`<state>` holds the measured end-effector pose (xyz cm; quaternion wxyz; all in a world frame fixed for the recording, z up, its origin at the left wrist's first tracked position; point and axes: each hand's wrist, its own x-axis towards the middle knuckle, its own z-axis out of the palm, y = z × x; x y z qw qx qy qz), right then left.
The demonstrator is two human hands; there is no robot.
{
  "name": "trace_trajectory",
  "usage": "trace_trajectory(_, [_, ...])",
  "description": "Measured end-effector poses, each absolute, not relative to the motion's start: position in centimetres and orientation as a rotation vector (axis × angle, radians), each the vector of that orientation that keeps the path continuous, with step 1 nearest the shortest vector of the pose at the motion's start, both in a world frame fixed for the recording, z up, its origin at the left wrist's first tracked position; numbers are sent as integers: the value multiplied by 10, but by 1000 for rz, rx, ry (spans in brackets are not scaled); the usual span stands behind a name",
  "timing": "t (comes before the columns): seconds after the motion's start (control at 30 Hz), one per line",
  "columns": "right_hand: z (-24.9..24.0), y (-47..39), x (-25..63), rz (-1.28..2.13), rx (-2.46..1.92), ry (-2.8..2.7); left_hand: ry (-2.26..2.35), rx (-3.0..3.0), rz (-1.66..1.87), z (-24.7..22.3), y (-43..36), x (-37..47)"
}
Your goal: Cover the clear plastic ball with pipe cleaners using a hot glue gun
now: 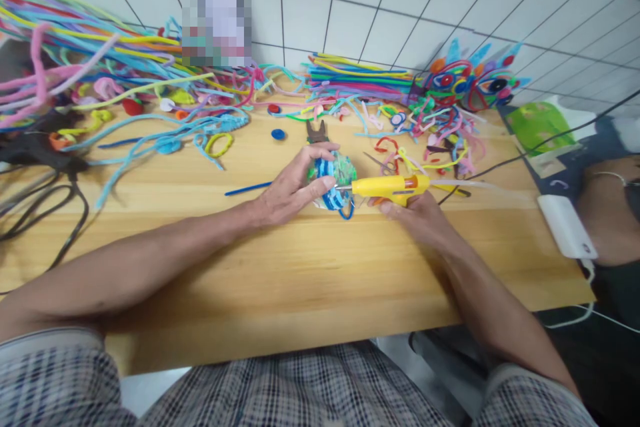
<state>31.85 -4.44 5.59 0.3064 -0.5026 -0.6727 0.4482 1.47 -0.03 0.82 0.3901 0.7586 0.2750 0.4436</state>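
Note:
My left hand [290, 187] is closed around the near-left side of a small blue and green pipe-cleaner craft [345, 168], its thumb lying across the blue strips. In my right hand [427, 217] is a yellow hot glue gun [375, 187] with a pale glue stick [480, 184] coming out of its back. The metal nozzle points left and meets the blue strips close to my left thumb; whether it touches them I cannot tell. Just beyond my left fingers lie pliers [316, 128], their handles hidden. One blue pipe cleaner [247, 188] extends left from under my left hand.
Bundled pipe cleaners [360, 79] line the back, with a large pile [100, 47] at left. Scissors [381, 164] lie behind the glue gun. A decorated mask [470, 83] stands back right. A white power bank [567, 225] sits at the right edge, beside another person's arm [607, 213].

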Motion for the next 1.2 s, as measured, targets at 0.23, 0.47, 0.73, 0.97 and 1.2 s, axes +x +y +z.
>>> trace_trajectory(0.23, [54,-46,319,1162,-1369,-1731,818,1862,1077,12,-3,13])
trace_trajectory(0.47, [59,-48,319,1212,-1304,-1731,826,1766,986,16,-2,12])
trace_trajectory(0.73, [59,-53,321,1232,-1332,-1729,812,1825,981,20,2,9])
trace_trajectory(0.97, [59,-53,320,1241,-1332,-1746,796,1901,1005,21,3,9])
trace_trajectory(1.2, [65,-53,319,1223,-1356,-1811,779,1947,1002,27,4,9])
